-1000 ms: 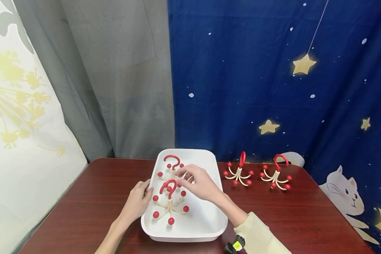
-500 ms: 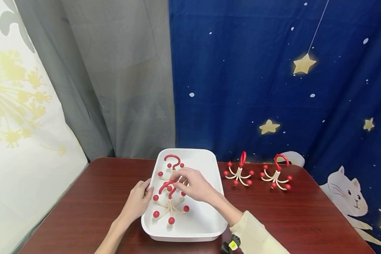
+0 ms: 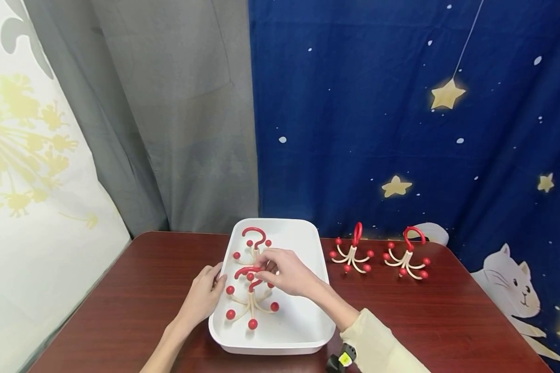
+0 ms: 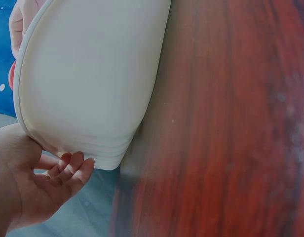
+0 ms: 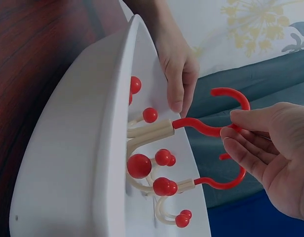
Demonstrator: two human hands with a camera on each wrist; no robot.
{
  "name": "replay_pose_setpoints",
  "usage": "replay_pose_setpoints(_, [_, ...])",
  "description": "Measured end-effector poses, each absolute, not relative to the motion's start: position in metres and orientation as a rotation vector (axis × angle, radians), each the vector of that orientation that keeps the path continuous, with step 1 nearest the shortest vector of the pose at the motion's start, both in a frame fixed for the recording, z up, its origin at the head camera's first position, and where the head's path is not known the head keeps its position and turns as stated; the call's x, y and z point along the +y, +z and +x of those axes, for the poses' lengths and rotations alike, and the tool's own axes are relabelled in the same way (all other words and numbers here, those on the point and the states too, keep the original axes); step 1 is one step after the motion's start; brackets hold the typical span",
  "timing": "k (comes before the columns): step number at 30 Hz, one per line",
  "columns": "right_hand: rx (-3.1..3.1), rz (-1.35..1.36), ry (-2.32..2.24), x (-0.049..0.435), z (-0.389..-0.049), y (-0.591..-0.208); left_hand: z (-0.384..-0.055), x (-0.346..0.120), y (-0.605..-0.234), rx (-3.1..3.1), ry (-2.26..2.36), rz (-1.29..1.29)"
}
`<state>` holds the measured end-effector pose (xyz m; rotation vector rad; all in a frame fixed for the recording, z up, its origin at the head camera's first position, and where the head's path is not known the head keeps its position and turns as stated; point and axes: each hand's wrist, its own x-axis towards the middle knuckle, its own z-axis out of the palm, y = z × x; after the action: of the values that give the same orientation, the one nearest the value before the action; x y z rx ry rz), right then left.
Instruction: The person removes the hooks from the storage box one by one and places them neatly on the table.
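Two multi-arm hanging hooks stand in a white plastic tray [image 3: 303, 326], each with a red curved top and cream arms tipped by red balls. My right hand [image 3: 287, 272] pinches the red top of the nearer hanging hook [image 3: 251, 300] between thumb and fingers; its stem stays upright in the tray. Behind it stands the farther hanging hook [image 3: 254, 229], partly covered by that hand in the head view. My left hand [image 3: 203, 292] grips the tray's left rim, thumb at the inside; in the left wrist view its fingertips [image 4: 88, 168] curl against the outer wall.
Two more such hooks, a left one [image 3: 351, 255] and a right one [image 3: 406, 257], stand on the dark red-brown table [image 3: 382, 305] right of the tray. Grey and blue curtains [image 3: 336, 129] hang behind the table's back edge.
My right hand has come left and slightly nearer, and its fingers have closed on the nearer hook's red top, which has turned a little. The left hand holds still on the tray.
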<state>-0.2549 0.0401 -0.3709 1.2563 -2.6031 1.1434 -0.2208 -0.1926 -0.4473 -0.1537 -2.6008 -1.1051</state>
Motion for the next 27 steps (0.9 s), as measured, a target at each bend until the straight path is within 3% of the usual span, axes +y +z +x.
replay_pose_setpoints(27, [-2.483,1.113,1.225,0.069,-0.247,-0.348,-0.222,-0.193,-0.452,-2.482,-1.184,-0.17])
